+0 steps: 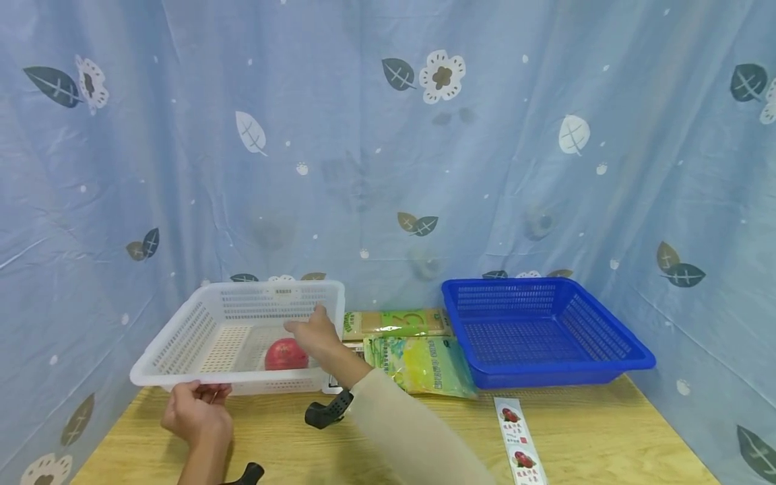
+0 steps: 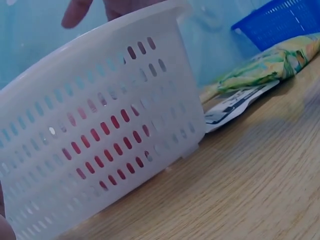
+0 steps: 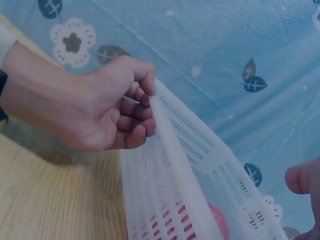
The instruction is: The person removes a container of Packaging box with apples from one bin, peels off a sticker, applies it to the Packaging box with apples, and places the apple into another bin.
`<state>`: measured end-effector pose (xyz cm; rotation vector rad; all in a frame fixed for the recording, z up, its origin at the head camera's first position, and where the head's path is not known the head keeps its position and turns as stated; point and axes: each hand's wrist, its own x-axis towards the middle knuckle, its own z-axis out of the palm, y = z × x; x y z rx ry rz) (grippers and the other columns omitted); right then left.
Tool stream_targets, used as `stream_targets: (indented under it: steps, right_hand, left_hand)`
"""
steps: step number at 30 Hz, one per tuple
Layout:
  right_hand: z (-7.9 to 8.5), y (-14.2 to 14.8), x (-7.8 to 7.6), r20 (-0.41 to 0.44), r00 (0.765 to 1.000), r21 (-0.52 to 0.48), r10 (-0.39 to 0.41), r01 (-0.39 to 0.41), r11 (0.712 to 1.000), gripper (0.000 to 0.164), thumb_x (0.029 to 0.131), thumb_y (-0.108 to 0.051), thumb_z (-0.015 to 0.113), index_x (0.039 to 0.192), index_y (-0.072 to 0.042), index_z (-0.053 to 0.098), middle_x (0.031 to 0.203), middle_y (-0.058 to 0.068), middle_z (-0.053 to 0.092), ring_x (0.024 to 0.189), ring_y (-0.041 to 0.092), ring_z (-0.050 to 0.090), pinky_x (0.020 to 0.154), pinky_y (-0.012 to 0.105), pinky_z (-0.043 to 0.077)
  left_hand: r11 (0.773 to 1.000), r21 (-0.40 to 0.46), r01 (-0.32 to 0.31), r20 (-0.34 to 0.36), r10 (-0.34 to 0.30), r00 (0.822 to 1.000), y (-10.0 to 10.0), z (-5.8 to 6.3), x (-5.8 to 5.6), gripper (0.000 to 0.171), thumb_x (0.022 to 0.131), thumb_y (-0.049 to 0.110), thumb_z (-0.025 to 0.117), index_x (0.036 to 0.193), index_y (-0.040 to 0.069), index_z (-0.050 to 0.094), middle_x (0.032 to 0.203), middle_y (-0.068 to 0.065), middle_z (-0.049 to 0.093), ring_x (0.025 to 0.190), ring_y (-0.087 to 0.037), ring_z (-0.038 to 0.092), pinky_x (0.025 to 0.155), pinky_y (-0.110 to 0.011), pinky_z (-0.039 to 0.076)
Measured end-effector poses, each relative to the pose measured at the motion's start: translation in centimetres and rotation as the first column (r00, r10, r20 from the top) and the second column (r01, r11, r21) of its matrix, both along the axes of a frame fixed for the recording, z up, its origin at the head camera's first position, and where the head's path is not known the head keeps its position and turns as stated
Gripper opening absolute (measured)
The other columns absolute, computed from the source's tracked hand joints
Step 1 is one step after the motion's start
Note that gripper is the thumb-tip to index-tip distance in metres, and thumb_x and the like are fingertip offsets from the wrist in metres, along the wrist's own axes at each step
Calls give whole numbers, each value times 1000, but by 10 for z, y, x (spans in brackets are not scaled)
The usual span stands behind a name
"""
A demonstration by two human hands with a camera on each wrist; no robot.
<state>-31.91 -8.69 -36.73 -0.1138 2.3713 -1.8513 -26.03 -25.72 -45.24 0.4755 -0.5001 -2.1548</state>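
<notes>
A white perforated basket sits at the left of the table. My left hand grips its front rim; in the right wrist view, the thumb of the left hand is on the rim with the other fingers curled below. Inside lies a red round fruit, also visible as red patches through the slots in the left wrist view. My right hand is over the basket's right end, beside the fruit, thumb and forefinger apart. Nothing shows between them, though its other fingers are mostly hidden.
A blue basket stands at the right. Between the baskets lie a yellow-green packet and a brown-green packet behind it. A strip of fruit stickers lies on the wooden table. A patterned blue curtain hangs behind.
</notes>
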Motion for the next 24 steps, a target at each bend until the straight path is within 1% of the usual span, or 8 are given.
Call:
stream_targets:
  steps: [4, 8, 11, 15, 16, 20, 22, 24]
  right_hand:
    - [-5, -3, -3, 19, 1000, -13, -10, 10, 1000, 80, 92, -27, 71, 153, 0, 28, 138, 17, 54, 135, 37, 48, 116, 55, 36]
    - [-8, -4, -8, 57, 998, -10, -14, 15, 1000, 83, 88, -23, 73, 153, 0, 27, 134, 16, 54, 132, 36, 48, 115, 57, 36]
    - [-10, -7, -12, 71, 997, 42, -21, 18, 999, 81, 89, -16, 66, 156, 1, 23, 144, 19, 48, 138, 37, 44, 117, 57, 34]
    - [-10, -14, -15, 80, 995, 139, -57, 45, 989, 80, 92, -10, 58, 160, -1, 17, 157, 21, 36, 145, 37, 36, 120, 55, 30]
    - [-10, -16, -15, 84, 994, 152, -64, 51, 987, 79, 93, -10, 57, 160, -1, 17, 157, 21, 35, 145, 36, 36, 120, 55, 30]
    - [-11, -18, -16, 81, 994, 217, -79, 60, 974, 76, 94, -12, 60, 158, 0, 21, 148, 24, 42, 137, 37, 44, 116, 55, 37]
    - [-11, -19, -16, 84, 993, 243, -80, 57, 968, 76, 94, -13, 62, 157, 0, 22, 145, 24, 44, 133, 38, 47, 113, 56, 40]
    - [-12, -19, -17, 92, 993, 265, -79, 52, 963, 76, 94, -13, 63, 158, 0, 23, 145, 25, 44, 133, 39, 47, 113, 56, 40]
  left_hand:
    - [1000, 24, 10, 1, -10, 1000, -1, 2, 1, 27, 87, -5, 43, 62, -5, 55, 50, -13, 61, 37, -21, 59, 32, -30, 50]
    - [1000, 21, 8, 0, -8, 1000, -1, 3, 1, 27, 86, -5, 43, 63, -6, 56, 52, -14, 62, 38, -21, 60, 33, -31, 51]
    - [1000, 30, 10, -1, -10, 1000, -1, 3, 1, 27, 87, -5, 43, 64, -6, 56, 52, -14, 62, 39, -21, 60, 33, -31, 52]
    - [999, 52, 13, -2, -13, 1000, -2, 3, 1, 26, 87, -6, 44, 64, -6, 56, 52, -15, 61, 38, -22, 60, 34, -32, 52]
    - [998, 56, 11, -5, -11, 1000, -3, 3, 1, 26, 87, -6, 44, 64, -6, 56, 52, -15, 61, 38, -22, 60, 34, -33, 52]
    - [998, 55, 5, -4, -5, 1000, -1, 3, 0, 26, 87, -7, 44, 64, -6, 56, 53, -16, 62, 39, -23, 61, 34, -33, 53]
    - [999, 41, 1, -1, -1, 1000, -1, 2, -1, 26, 87, -8, 44, 63, -6, 55, 53, -15, 62, 39, -23, 61, 34, -33, 53]
    - [1000, 26, -1, 5, 1, 1000, 1, 2, -2, 27, 87, -8, 44, 62, -6, 55, 53, -15, 63, 40, -22, 62, 34, -33, 53]
